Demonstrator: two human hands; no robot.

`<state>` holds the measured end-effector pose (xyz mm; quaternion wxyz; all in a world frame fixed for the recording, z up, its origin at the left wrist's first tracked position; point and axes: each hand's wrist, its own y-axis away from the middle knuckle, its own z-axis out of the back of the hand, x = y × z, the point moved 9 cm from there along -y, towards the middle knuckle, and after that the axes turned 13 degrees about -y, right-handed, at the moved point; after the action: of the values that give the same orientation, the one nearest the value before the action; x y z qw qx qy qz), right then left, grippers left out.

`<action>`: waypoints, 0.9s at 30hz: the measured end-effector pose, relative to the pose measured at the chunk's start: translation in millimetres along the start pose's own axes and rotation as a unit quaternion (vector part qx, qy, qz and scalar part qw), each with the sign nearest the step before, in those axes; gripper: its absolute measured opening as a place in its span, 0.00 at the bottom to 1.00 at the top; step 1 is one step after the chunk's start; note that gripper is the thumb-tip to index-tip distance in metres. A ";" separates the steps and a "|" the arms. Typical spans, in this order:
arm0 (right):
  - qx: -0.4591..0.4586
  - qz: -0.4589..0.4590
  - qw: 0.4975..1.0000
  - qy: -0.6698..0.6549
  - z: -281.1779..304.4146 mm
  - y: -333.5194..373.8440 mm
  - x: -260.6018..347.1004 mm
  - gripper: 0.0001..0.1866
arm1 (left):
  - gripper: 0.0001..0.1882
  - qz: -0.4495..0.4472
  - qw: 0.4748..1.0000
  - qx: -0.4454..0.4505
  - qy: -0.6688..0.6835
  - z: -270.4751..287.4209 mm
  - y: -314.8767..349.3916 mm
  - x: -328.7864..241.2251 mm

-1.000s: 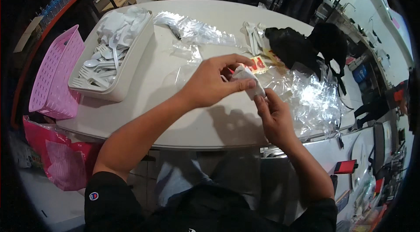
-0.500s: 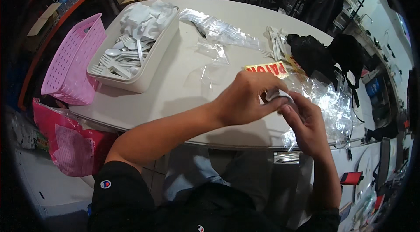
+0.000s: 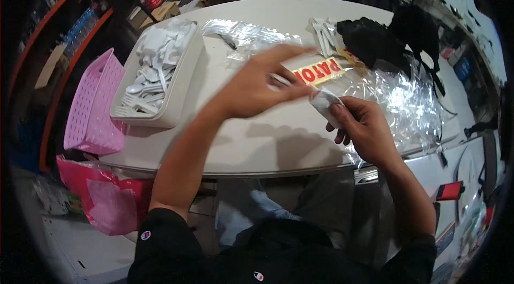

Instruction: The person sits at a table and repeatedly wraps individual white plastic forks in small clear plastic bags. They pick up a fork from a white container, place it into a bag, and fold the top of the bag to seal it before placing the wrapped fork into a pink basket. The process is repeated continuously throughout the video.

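You have two hands, one left hand (image 3: 261, 85) and one right hand (image 3: 368, 127), and one white wrapped piece (image 3: 324, 106). Your one table (image 3: 241, 147) has one cream bin (image 3: 183, 88) at left and one yellow label (image 3: 327, 70) at right; farther left, one pink basket (image 3: 92, 110).

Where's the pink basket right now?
In the head view, the pink basket is at the left, directly left of the white cutlery bin, above the pink bag.

Tbl (image 3: 235, 150) room mid-front; bin (image 3: 174, 114) blocks L, plastic wrap (image 3: 409, 112) R.
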<state>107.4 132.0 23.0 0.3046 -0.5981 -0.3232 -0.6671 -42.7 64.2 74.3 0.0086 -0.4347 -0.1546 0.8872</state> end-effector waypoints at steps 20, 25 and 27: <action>0.027 -0.008 0.999 -0.034 -9.3 2.8 -25.1 0.16 | 0.10 -0.019 0.896 -0.031 -0.443 29.5 51.9 36.5; 0.043 0.006 0.999 0.011 -11.8 5.7 -14.5 0.16 | 0.05 -0.018 0.908 -0.053 -0.416 32.3 42.5 37.3; 0.050 0.025 0.998 0.034 -14.2 6.2 -8.9 0.16 | 0.07 -0.001 0.917 -0.056 -0.396 33.0 41.4 38.1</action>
<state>104.7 117.1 13.5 0.3615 -0.5669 -0.3306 -0.6624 -87.0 21.7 52.3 -0.0764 -0.0474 -0.1954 0.9766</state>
